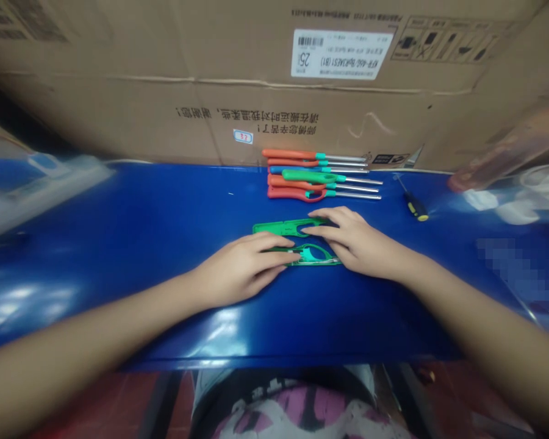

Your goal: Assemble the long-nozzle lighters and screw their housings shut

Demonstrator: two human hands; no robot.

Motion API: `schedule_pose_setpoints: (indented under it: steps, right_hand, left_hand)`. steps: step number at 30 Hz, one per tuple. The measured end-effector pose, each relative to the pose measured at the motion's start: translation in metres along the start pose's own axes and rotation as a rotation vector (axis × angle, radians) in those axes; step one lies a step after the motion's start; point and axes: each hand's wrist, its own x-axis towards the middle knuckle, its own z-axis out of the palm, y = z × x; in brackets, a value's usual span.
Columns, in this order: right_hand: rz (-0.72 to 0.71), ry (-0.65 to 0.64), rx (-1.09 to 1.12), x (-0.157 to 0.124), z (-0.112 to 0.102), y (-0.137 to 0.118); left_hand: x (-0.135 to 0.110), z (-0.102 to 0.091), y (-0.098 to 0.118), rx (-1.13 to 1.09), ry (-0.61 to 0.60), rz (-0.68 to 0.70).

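Two green halves of a long-nosed lighter lie side by side on the blue table. The nearer half holds a teal trigger and thin inner parts; my left hand grips its left end, its fingers reaching over the shell. The farther half, an open green shell, shows its hollow side up. My right hand has its fingers closed about that shell's right end, while its lower fingers come near the right end of the nearer half. The fingers partly hide both pieces.
Several long-nosed lighters in orange, red, blue and green lie stacked before a big cardboard box. A black and yellow screwdriver lies to their right. White items sit at the far right, a blurred white object at the left.
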Motion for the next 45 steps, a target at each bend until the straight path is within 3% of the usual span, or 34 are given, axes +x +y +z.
schedule_pose_setpoints:
  steps: [5,9,14,17,19,21,24,28,37,45]
  right_hand:
    - [0.073,0.059,0.062,0.000,-0.004,0.007]
    - [0.099,0.088,0.163,0.004,-0.007,0.003]
    - [0.264,0.283,0.645,0.009,-0.001,-0.006]
    - [0.375,0.278,0.945,0.009,0.000,-0.011]
    - [0.435,0.219,1.008,0.009,-0.001,-0.014]
    - [0.450,0.146,0.987,0.007,-0.004,-0.016]
    - [0.360,0.081,0.843,0.006,-0.006,-0.018]
    - [0.238,0.076,0.673,0.006,-0.006,-0.017]
    - [0.220,0.095,0.688,0.006,-0.007,-0.016]
    - [0.038,0.063,0.553,0.004,-0.009,-0.017]
  left_hand:
    - [0.002,-0.006,-0.004,0.011,0.149,-0.031]
    - [0.002,-0.009,-0.008,0.082,0.194,-0.055]
    - [0.002,-0.014,-0.011,0.222,0.206,-0.044]
    - [0.001,-0.017,-0.011,0.292,0.203,-0.020]
    - [0.001,-0.018,-0.010,0.293,0.204,-0.003]
    - [0.000,-0.019,-0.010,0.264,0.200,0.011]
    - [0.000,-0.017,-0.010,0.225,0.171,0.028]
    - [0.002,-0.014,-0.009,0.176,0.135,0.023]
    - [0.003,-0.014,-0.004,0.141,0.155,-0.041]
    - [0.002,-0.014,-0.006,0.119,0.097,-0.057]
